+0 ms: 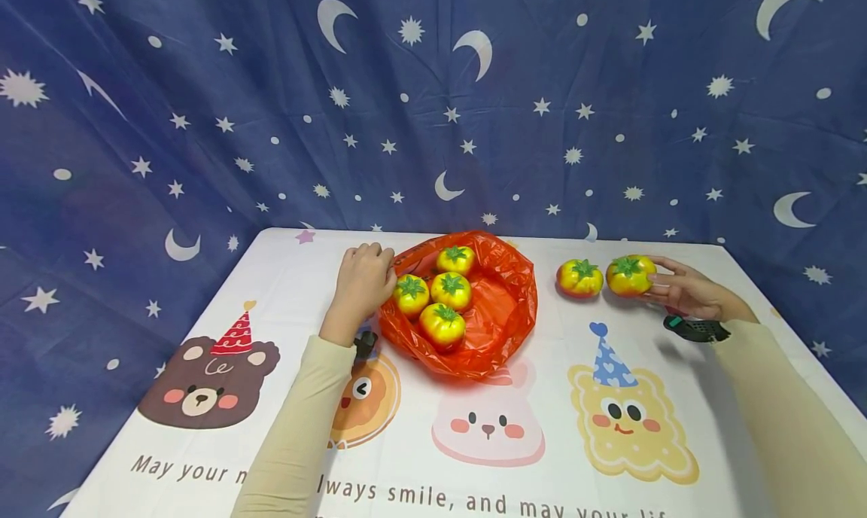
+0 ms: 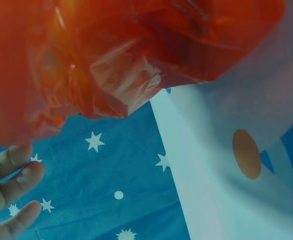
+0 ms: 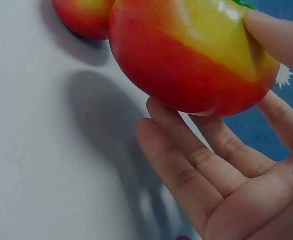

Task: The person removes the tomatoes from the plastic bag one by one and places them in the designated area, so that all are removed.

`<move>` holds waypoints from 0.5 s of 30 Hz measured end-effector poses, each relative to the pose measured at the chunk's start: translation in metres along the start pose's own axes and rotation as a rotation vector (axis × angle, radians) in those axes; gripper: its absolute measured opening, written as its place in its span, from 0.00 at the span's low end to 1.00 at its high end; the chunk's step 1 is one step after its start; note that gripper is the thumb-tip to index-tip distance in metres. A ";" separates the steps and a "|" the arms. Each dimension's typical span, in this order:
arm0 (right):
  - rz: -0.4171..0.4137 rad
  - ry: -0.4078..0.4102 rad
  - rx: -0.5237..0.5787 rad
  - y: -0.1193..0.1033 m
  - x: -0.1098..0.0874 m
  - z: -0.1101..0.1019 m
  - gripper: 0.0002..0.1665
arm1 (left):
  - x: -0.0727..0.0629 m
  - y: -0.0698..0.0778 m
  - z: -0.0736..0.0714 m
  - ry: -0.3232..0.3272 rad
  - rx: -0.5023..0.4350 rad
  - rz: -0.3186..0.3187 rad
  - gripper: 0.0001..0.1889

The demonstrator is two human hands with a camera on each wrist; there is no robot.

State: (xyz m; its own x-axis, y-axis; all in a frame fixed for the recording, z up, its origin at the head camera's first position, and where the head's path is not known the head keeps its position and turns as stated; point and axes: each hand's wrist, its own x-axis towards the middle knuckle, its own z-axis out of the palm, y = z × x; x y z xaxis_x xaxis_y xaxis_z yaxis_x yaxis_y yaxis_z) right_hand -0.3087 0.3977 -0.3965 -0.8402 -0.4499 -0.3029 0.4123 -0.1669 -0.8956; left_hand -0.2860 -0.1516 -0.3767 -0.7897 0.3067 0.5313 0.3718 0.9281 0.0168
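At the left rim of a red plastic bag (image 1: 497, 318), my left hand (image 1: 366, 281) grips the bag's edge with fingers bent. In the left wrist view the bag (image 2: 121, 55) hangs over the fingertips (image 2: 29, 172). Several yellow-red tomatoes (image 1: 450, 290) with green leafy tops lie inside the open bag, toward its left side. Off to the right, my right hand (image 1: 687, 288) holds another tomato (image 1: 630, 275), thumb on its upper side and fingers underneath. In the right wrist view this tomato (image 3: 191, 60) shows a red underside. Just left of it sits one more tomato (image 1: 579, 278) on the table.
A white cloth with printed cartoon animals and lettering covers the table (image 1: 406, 488). Behind the table's back edge hangs a dark blue curtain (image 1: 433, 149) with white moons and stars. A dark band (image 1: 696, 328) is around the right wrist.
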 end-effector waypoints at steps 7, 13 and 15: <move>-0.013 0.005 -0.046 0.006 0.003 -0.002 0.22 | 0.000 0.000 0.000 0.005 -0.001 0.000 0.04; -0.003 0.033 -0.068 0.009 0.003 -0.003 0.21 | 0.000 0.000 0.000 0.001 -0.003 -0.005 0.04; -0.001 0.042 -0.082 0.010 0.004 -0.002 0.21 | 0.000 0.000 0.000 -0.004 -0.006 -0.008 0.04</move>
State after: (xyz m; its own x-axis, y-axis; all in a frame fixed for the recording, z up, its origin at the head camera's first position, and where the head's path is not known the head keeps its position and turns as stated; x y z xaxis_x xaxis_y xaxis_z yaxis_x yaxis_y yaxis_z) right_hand -0.3088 0.3962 -0.4070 -0.8550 -0.4125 -0.3142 0.3831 -0.0943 -0.9189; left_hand -0.2855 -0.1514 -0.3766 -0.7947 0.3002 0.5276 0.3683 0.9293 0.0261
